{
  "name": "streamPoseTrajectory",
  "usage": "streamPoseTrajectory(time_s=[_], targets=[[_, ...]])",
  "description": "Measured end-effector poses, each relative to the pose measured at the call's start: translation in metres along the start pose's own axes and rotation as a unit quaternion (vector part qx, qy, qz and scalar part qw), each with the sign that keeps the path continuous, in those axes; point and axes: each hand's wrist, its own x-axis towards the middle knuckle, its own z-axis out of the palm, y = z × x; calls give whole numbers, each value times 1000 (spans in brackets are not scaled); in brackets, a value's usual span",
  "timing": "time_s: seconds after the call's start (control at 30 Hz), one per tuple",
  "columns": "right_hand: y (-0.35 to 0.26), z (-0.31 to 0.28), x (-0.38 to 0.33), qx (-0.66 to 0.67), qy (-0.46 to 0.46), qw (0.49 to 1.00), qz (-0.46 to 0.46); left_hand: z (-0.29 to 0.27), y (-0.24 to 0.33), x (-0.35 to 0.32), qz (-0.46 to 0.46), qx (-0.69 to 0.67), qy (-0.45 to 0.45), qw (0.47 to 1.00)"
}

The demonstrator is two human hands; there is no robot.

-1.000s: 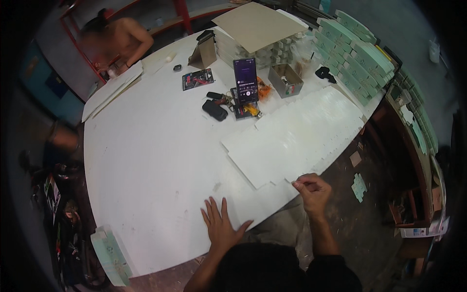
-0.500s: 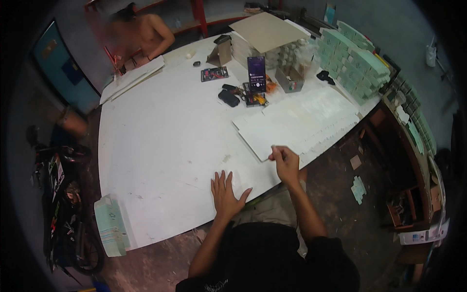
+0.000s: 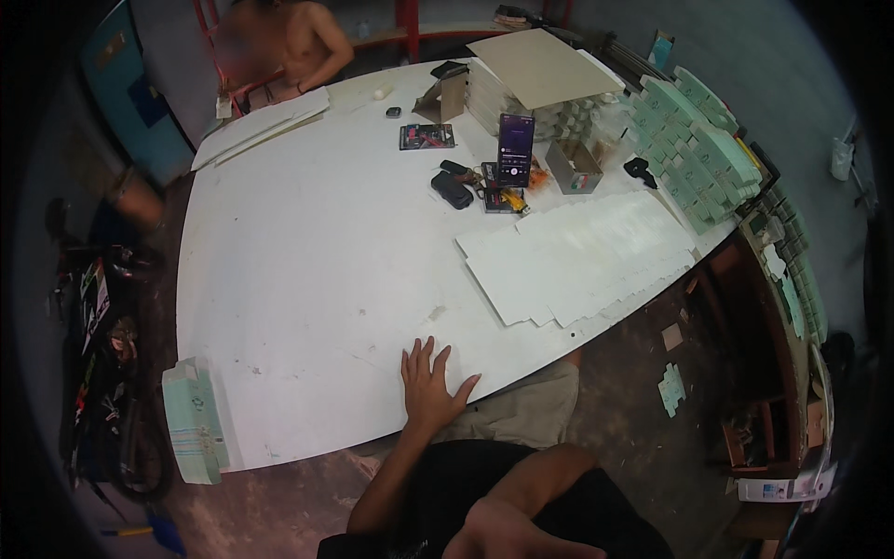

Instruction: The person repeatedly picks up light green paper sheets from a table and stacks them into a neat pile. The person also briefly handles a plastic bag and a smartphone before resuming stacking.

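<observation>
My left hand lies flat near the front edge of the white table, fingers spread and nothing in it. Close to the camera, at the lower edge, my right hand is raised in front of my chest; its fingers are cut off by the frame, so their state is hidden. A stack of flat white die-cut card blanks rests along the table's right front side. Behind the stack, a phone stands upright with its screen lit.
Green folded cartons are piled at the back right; another green bundle sits at the left front corner. A small open box and a dark pouch flank the phone. Another person sits at the far left.
My right hand has left the edge of the white card stack and come back toward my body, up close to the camera. My left hand stays flat on the table. The view has shifted slightly.
</observation>
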Motion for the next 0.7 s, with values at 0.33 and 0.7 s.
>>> streamPoseTrajectory(time_s=[0.33,0.7], targets=[[49,62,12,795,-187,391,425,-2,5,12,1,-24,-28,999],[54,89,20,889,-173,9,423,-10,7,18,20,-23,-98,995]])
